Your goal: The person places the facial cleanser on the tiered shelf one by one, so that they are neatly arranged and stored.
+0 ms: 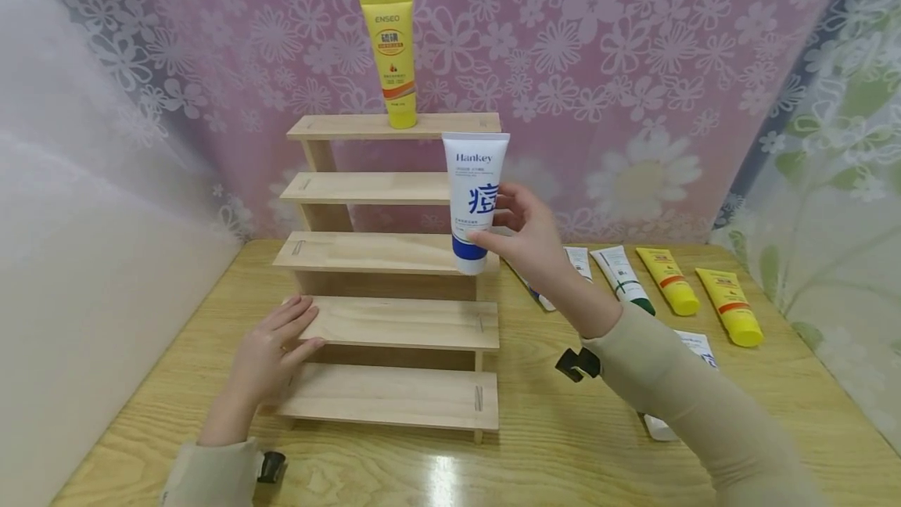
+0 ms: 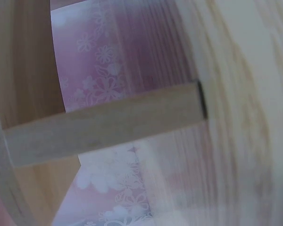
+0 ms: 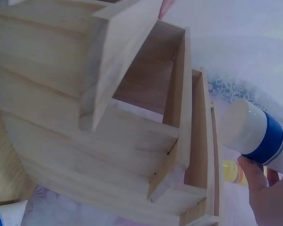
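My right hand (image 1: pixel 524 237) pinches a white squeeze tube (image 1: pixel 475 178) marked Hankey, with blue lettering and a blue band, cap downward. It is held upright in front of the right ends of the upper tiers of a stepped wooden display rack (image 1: pixel 394 319). In the right wrist view the tube's white cap (image 3: pixel 236 125) is apart from the rack's boards. My left hand (image 1: pixel 271 346) rests on the left end of the rack's second tier from the bottom, fingers extended. A yellow ENSEO tube (image 1: pixel 393 61) stands on the top tier, cap down.
Right of the rack, yellow tubes (image 1: pixel 728 305) and a white tube with a green cap (image 1: pixel 622 278) lie on the wooden table (image 1: pixel 535 444). Other white tubes lie partly hidden by my right arm. A floral curtain (image 1: pixel 584 61) hangs behind.
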A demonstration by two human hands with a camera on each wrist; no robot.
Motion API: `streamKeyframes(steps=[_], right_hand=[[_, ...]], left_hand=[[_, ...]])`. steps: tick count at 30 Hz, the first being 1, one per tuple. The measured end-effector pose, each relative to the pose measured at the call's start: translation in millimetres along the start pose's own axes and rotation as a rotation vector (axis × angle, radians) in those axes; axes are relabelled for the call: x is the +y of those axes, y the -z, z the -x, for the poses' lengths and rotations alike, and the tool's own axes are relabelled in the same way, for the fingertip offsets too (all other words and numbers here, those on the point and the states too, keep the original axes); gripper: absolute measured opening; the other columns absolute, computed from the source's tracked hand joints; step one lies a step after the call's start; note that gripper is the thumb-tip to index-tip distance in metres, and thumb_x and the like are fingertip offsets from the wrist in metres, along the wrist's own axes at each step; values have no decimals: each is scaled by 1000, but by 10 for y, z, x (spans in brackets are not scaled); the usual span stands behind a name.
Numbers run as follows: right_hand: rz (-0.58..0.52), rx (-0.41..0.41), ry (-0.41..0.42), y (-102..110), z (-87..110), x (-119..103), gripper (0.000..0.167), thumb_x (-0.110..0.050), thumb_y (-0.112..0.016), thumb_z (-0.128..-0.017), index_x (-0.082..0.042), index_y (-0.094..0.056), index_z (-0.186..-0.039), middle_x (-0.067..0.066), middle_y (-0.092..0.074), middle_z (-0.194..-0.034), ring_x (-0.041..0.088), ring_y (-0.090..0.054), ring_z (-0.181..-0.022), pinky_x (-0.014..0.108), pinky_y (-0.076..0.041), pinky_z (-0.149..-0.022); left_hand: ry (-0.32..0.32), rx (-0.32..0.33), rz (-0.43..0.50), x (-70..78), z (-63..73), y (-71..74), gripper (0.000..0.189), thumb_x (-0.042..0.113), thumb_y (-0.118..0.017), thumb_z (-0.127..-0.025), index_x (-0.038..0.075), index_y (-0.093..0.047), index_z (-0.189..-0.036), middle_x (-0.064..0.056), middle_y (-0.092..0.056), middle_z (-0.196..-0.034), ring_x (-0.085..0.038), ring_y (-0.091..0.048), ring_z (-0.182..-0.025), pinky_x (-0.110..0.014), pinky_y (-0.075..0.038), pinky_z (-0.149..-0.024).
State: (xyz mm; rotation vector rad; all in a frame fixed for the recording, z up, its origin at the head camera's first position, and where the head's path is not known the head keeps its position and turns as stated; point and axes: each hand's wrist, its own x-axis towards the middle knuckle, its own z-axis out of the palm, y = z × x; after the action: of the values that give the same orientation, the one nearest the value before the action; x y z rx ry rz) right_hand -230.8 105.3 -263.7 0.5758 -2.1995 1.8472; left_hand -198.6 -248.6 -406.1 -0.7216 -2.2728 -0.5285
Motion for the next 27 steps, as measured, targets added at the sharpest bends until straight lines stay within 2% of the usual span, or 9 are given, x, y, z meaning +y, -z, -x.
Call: streamKeyframes(steps=[4,11,17,24,27], right_hand=[[-12,1,-4,-107,-113,-45,57,-5,-71,-74,-9,-44,-125,9,-53,-112,23,-55,-95,38,-49,-81],[-66,-5,-20,-310,-319,-124,56,-4,-70,-74,-9,-44,-124,9,-52,-112,24,-54,-95,37,-53,-72],[-31,20,-4,-493,-516,-153,55,-8,-70,-75,-12,-44,-124,4,-53,-112,18,-55,-94,34,-50,-79],[-13,39,13,-693,-722,-169,57,-11,-71,-75,-16,-44,-125,-1,-54,-112,12,-54,-96,34,-48,-83],[-3,30,13,-789,-788,-171,57,-12,-71,-76,-17,-43,-125,-1,-54,-113,11,-53,-97,35,-48,-83]], left_hand=[[1,-9,6,-7,-2,-7,61,52,-49,-82,-3,-63,-106,-18,-56,-115,-36,-49,-108,-21,-22,-105],[-4,6,12,-19,7,-12,61,51,-50,-82,-3,-63,-105,-18,-56,-115,-37,-49,-107,-32,-31,-101],[-4,7,9,-32,12,-2,61,52,-50,-82,-3,-63,-105,-18,-56,-115,-36,-49,-108,-32,-32,-100],[-26,22,8,-17,-5,2,61,52,-48,-83,-3,-64,-104,-18,-57,-113,-36,-50,-106,-40,-38,-94],[-39,31,12,-18,-5,-3,61,52,-49,-83,-4,-64,-103,-19,-58,-111,-37,-51,-105,-35,-35,-98]])
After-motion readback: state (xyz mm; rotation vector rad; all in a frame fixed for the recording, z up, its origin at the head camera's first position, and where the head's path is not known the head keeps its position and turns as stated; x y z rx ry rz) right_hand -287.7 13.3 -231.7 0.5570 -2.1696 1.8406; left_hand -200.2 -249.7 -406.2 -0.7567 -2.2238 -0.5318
